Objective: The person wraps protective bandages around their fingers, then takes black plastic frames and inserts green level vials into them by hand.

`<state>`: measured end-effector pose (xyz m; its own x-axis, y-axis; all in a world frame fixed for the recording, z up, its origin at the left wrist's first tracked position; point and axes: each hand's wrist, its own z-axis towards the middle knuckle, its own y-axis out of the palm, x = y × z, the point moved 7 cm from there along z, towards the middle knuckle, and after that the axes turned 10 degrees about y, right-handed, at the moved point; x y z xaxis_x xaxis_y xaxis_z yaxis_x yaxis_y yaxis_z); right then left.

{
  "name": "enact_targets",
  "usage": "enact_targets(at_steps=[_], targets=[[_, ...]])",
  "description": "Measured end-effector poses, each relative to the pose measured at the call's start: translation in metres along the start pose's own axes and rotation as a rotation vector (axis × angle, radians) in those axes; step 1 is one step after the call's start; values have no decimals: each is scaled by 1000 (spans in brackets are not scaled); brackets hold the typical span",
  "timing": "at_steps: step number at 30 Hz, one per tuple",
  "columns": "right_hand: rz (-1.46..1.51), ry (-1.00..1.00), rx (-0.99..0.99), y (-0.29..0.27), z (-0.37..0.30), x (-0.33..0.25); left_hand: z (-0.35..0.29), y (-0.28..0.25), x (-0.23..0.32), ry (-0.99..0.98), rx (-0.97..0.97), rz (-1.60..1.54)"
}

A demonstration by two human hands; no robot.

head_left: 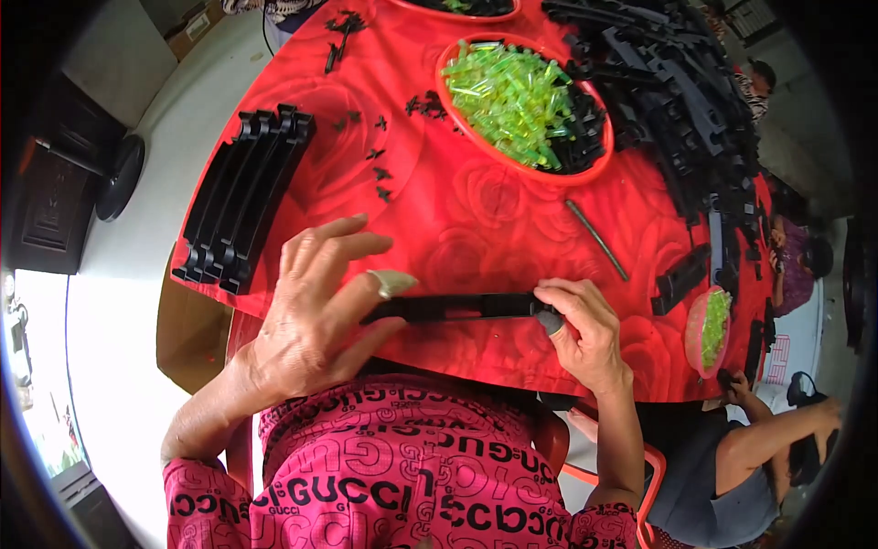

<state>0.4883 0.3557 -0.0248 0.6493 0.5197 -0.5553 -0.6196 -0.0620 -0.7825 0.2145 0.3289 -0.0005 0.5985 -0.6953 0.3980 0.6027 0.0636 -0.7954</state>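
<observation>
A long, narrow black plastic bar lies crosswise just above the near edge of the red-covered table. Its right end is pinched between the thumb and fingers of my right hand; a dark cover sits on the thumb. My left hand is at the other end with its fingers spread, the thumb below the bar and the index finger above it. A pale finger cot covers that index fingertip. Whether the left fingers touch the bar, I cannot tell. Several similar black bars lie side by side at the left.
A red-rimmed basin holds green translucent pieces and black parts. Small black pieces are scattered left of it. A thin dark rod lies nearer me. Black parts are heaped at right, near a pink bowl. Other people sit at right.
</observation>
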Motion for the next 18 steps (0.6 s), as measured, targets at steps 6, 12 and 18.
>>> enact_targets(at_steps=[6, 12, 18], targets=[[-84, -3, -24, 4, 6, 7, 9, 29, 3, 97, -112, -63], [-126, 60, 6, 5, -5, 3, 16, 41, 7, 195, -133, -73], [1, 62, 3, -18, 16, 0, 22, 51, 2, 192, -149, -111]])
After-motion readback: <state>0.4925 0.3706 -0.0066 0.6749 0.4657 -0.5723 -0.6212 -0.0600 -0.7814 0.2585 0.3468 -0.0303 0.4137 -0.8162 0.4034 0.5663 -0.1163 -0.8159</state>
